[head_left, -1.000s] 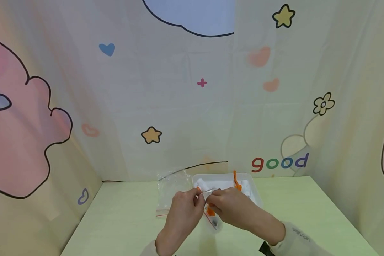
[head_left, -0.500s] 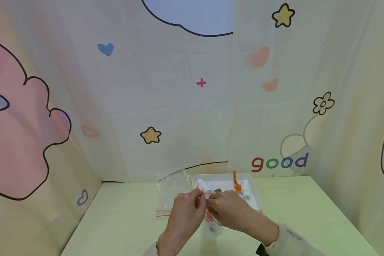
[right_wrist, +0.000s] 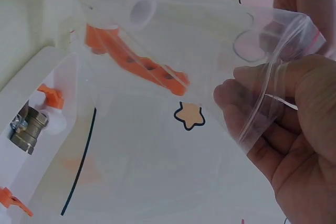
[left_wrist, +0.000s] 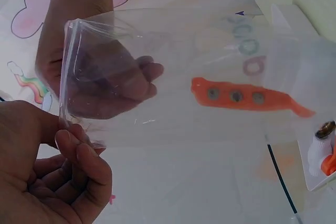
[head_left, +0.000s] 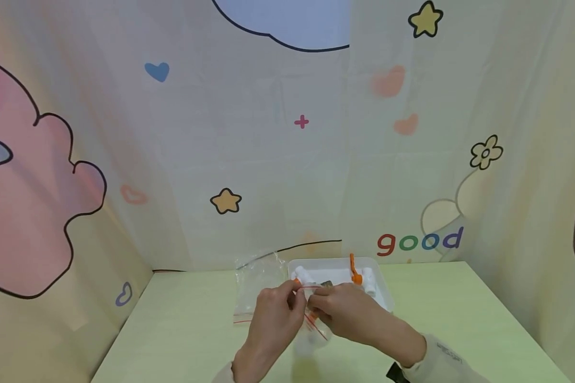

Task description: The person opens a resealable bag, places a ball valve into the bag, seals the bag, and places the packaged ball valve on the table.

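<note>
Both hands hold a clear zip bag over the table. At its zip edge, my left hand [head_left: 278, 316] pinches one corner between thumb and fingers. My right hand [head_left: 352, 314] grips the same mouth of the bag further along. The clear zip bag [left_wrist: 168, 40] stretches away from the hands in the left wrist view. Inside it shows a long orange plastic piece [left_wrist: 236, 95] with three round grey spots. A white cylinder [right_wrist: 143, 10] shows near the bag's far end in the right wrist view.
A white tray [head_left: 326, 263] stands behind the hands, with an orange lever handle [head_left: 353, 270] and a white cylinder [head_left: 369, 282] in it. A brass valve [right_wrist: 29, 132] also lies there. Left of the tray is another clear zip bag [head_left: 254, 295]. A patterned curtain encloses the table.
The hands stay nearly in place at the bag's mouth. A red zip line now shows stretched between them, and the bag's hanging end has shifted slightly left.
</note>
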A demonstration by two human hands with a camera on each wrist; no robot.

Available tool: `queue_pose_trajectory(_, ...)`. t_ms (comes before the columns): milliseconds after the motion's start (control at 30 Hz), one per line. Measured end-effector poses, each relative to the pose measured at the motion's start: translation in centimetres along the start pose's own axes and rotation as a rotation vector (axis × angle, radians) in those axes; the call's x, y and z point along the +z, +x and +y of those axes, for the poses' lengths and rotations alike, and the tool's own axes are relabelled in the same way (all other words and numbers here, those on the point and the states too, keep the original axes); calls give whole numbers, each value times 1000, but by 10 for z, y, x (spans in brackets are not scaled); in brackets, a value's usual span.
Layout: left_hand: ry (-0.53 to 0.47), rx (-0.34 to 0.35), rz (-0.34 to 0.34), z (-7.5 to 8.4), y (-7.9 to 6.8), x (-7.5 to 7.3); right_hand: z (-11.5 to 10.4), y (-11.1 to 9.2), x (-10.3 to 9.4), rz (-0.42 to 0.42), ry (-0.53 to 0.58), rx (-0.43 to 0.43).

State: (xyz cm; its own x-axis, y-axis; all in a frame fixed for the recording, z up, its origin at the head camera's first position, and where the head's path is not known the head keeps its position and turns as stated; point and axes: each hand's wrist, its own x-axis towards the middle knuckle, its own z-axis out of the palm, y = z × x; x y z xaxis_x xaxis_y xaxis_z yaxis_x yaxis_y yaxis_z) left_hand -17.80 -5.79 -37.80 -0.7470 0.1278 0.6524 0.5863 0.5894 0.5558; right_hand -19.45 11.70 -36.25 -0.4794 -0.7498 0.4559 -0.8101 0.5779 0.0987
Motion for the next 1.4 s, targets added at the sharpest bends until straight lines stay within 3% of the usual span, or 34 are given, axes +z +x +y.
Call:
queue_pose_trajectory(267,4,-14,24,-4,2,0,1,-7,-22,118,27,-14)
queue_pose_trajectory(567,20,-43,61,-11,4,0,-9,-18,-26,288,-16,-35)
queue_pose_trajectory(733,22,-35,107,-13,5,-1,-14,-27,-24,365,-40,15)
queue_pose_trajectory(1033,7,-51,148,-14,6,-2,-32,-40,1,472,109,97)
queue_pose_trajectory(1200,-14,-56,163,-15,5,-1,-47,-41,23,479,110,185)
queue_pose_trajectory(1400,-35,-73,173,-15,4,1,-56,-37,34,440,89,368)
